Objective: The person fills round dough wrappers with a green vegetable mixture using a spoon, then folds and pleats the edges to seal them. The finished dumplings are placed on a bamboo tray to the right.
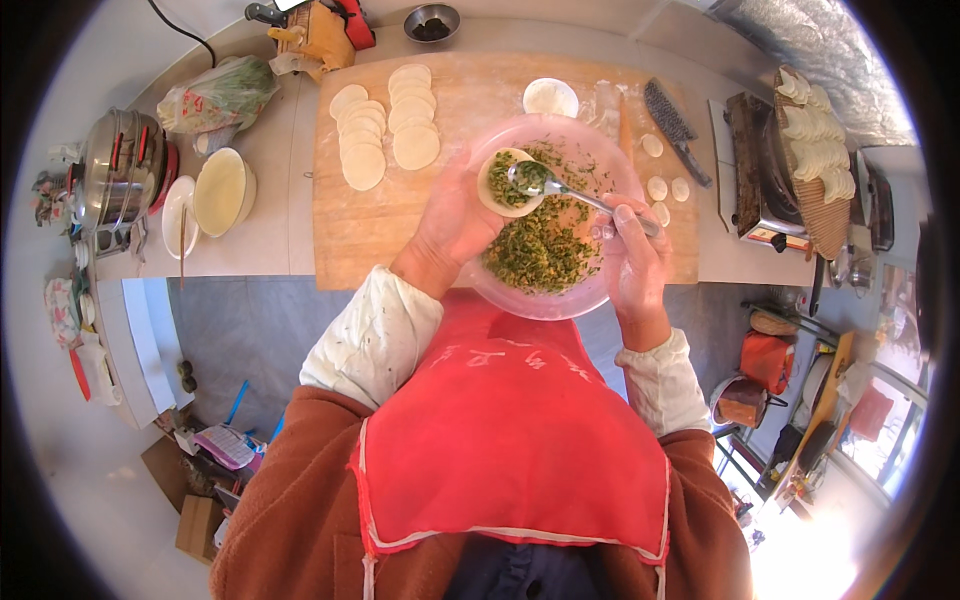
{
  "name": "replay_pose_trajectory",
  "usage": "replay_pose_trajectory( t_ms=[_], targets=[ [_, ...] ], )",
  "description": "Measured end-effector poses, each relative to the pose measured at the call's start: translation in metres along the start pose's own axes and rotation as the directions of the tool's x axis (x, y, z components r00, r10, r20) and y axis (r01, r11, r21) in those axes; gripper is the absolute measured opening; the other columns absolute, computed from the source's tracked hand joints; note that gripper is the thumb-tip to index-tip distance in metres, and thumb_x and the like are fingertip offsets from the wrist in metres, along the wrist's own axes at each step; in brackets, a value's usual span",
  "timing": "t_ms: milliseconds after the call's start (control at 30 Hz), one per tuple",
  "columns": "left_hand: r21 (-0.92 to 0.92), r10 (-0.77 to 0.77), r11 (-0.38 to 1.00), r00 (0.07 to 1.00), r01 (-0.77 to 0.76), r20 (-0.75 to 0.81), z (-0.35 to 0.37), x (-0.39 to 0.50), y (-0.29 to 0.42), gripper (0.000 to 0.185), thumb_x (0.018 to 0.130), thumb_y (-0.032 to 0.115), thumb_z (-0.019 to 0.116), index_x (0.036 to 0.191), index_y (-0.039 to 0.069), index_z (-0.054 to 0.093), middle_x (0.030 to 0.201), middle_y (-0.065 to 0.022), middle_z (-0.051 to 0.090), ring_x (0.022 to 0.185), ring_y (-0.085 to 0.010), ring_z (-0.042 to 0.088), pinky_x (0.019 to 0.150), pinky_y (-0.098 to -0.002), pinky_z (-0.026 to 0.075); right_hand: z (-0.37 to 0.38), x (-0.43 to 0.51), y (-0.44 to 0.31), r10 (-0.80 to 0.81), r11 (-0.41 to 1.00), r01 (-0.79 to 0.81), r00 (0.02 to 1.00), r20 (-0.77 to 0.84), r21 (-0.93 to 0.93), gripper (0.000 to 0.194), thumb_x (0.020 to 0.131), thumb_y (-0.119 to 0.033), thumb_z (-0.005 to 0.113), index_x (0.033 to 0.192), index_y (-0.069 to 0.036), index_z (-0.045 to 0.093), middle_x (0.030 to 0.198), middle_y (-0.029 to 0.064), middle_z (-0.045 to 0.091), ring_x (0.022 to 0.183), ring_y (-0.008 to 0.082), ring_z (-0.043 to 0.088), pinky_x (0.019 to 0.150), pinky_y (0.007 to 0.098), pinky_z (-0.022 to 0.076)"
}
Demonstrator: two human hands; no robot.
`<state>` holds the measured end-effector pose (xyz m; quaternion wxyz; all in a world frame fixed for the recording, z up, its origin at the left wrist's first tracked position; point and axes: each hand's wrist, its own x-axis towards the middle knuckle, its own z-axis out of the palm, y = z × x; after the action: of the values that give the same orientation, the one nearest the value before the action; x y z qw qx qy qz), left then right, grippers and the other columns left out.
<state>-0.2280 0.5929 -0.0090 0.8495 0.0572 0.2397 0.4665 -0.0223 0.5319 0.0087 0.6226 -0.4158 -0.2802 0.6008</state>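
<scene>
On my left hand lies a round dough wrapper with chopped green filling heaped on it. My right hand grips the handle of a metal spoon, whose bowl rests on that filling. Beneath both hands is a pink translucent plastic bowl, holding more of the loose green and yellow filling. The bowl sits at the front edge of a wooden board. Overlapping dough wrappers lie in two rows on the board's left part.
Small dough pieces and a cleaver lie at the board's right. A white bowl stands behind the pink one. Farther right, shaped dumplings cover a woven tray over a stove. Leftward are a cream bowl and steamer.
</scene>
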Motion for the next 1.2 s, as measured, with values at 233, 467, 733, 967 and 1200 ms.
replay_pose_trajectory(
  t_ms=[233, 467, 733, 967, 1200],
  targets=[
    [0.02, 0.006, 1.0, 1.0, -0.007, 0.016, 0.0, -0.002, -0.005, 0.049, 0.104, 0.038, 0.032, 0.139, 0.007, 0.043, 0.135, -0.0094, 0.052, 0.122, -0.0239, 0.051, 0.1, -0.0421, 0.047, -0.008, 0.007, 0.032, 0.109, 0.992, -0.101, 0.987, -0.116, 0.07, 0.016, 0.094, -0.01, 0.058, 0.103, 0.003, 0.063, 0.084, 0.0073, 0.062, 0.075, 0.0132, 0.056, 0.067, 0.0291, 0.0457],
    [-0.008, 0.012, 1.0, 0.998, -0.012, -0.068, -0.003, -0.001, -0.01, 0.052, 0.104, 0.042, 0.029, 0.139, 0.005, 0.042, 0.135, -0.0113, 0.051, 0.123, -0.0253, 0.051, 0.101, -0.0438, 0.045, -0.011, 0.004, 0.036, 0.098, 0.988, -0.108, 0.992, -0.085, -0.112, 0.017, 0.094, -0.009, 0.057, 0.104, 0.004, 0.063, 0.084, 0.0083, 0.062, 0.076, 0.0146, 0.056, 0.068, 0.028, 0.0451],
    [0.009, 0.009, 1.0, 0.995, -0.008, -0.104, -0.01, 0.004, -0.001, 0.065, 0.103, 0.051, 0.021, 0.14, 0.0, 0.039, 0.136, -0.0166, 0.05, 0.125, -0.0294, 0.049, 0.106, -0.0465, 0.041, 0.003, -0.002, 0.026, 0.016, 0.971, -0.001, 0.998, 0.058, -0.24, 0.018, 0.097, -0.008, 0.054, 0.107, 0.004, 0.063, 0.086, 0.0085, 0.064, 0.079, 0.0129, 0.056, 0.071, 0.0266, 0.045],
    [-0.011, -0.001, 1.0, 0.993, -0.001, -0.12, -0.004, 0.001, -0.001, 0.063, 0.103, 0.05, 0.021, 0.14, 0.002, 0.039, 0.137, -0.0155, 0.049, 0.125, -0.029, 0.049, 0.106, -0.046, 0.04, 0.001, -0.003, 0.037, 0.028, 0.954, -0.011, 0.998, 0.052, -0.301, 0.018, 0.097, -0.008, 0.054, 0.107, 0.004, 0.063, 0.086, 0.0082, 0.065, 0.076, 0.0108, 0.055, 0.071, 0.0247, 0.0449],
    [0.02, 0.011, 1.0, 0.994, -0.009, -0.107, -0.006, 0.004, -0.003, 0.064, 0.103, 0.05, 0.021, 0.14, 0.001, 0.039, 0.137, -0.0158, 0.049, 0.126, -0.0292, 0.048, 0.107, -0.0461, 0.038, 0.01, -0.005, 0.028, -0.001, 0.95, 0.006, 1.0, 0.016, -0.313, 0.018, 0.097, -0.008, 0.053, 0.105, 0.005, 0.063, 0.085, 0.0084, 0.065, 0.076, 0.0106, 0.054, 0.07, 0.0245, 0.0438]
  ],
)
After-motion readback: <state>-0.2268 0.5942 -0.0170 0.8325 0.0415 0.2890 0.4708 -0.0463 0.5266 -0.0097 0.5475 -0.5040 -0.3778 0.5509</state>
